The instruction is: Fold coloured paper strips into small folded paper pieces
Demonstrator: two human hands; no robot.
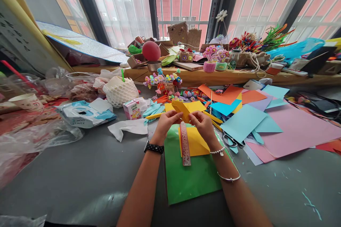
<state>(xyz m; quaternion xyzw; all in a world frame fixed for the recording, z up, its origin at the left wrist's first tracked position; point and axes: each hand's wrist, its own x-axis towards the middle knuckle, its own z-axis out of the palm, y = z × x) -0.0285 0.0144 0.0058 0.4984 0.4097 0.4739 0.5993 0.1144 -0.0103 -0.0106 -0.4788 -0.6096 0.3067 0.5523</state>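
A folded piece of yellow paper (182, 108) is held up between my two hands. My left hand (169, 122) pinches its left side, and my right hand (201, 123) pinches its right side. Below them a pink patterned ruler (185, 145) lies over a flat yellow sheet (198, 142). Both rest on a green sheet (191, 181) on the grey table. More yellow paper (195, 106) lies just behind the held piece. Scissors (231, 141) lie to the right of my right hand, partly under blue paper (243, 123).
Pink sheets (301, 127) spread to the right. On the left are a wet-wipe pack (85, 113), a small pink box (132, 109), a coconut in white netting (121, 91) and a paper cup (26, 103). Craft flowers (165, 81) stand before a wooden ledge (106, 72).
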